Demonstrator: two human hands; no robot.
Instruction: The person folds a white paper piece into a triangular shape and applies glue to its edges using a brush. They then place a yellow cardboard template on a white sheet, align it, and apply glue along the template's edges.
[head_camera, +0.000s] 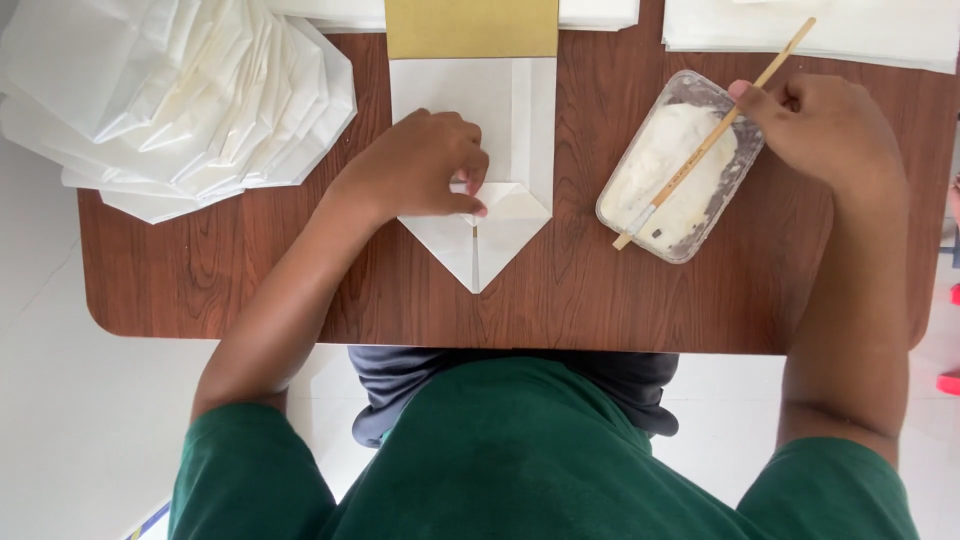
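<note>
The person sits at the wooden bench (250, 270) with a white paper bag (500, 120) lying flat before them, its bottom end folded into a point that faces their body. It looks like the gluing stage of closing that bottom: the flaps are already folded in, and paste is being taken up.

The left hand (425, 165) presses down on the folded flaps, fingers curled and bunched together, fingertips pinning the paper where the folds meet. It grips nothing; it just holds the fold flat.

The right hand (820, 125) is closed around the upper end of a thin wooden brush (715, 135), whose bristle end dips into a clear plastic tub (745, 165) of white paste, just to the right of the bag.

The next move, I judge, calls for carrying the loaded brush across to the flaps without dripping, while the left hand shifts enough to bare the seam.

A fanned heap of finished white bags (170, 100) lies at the bench's far left corner.
</note>
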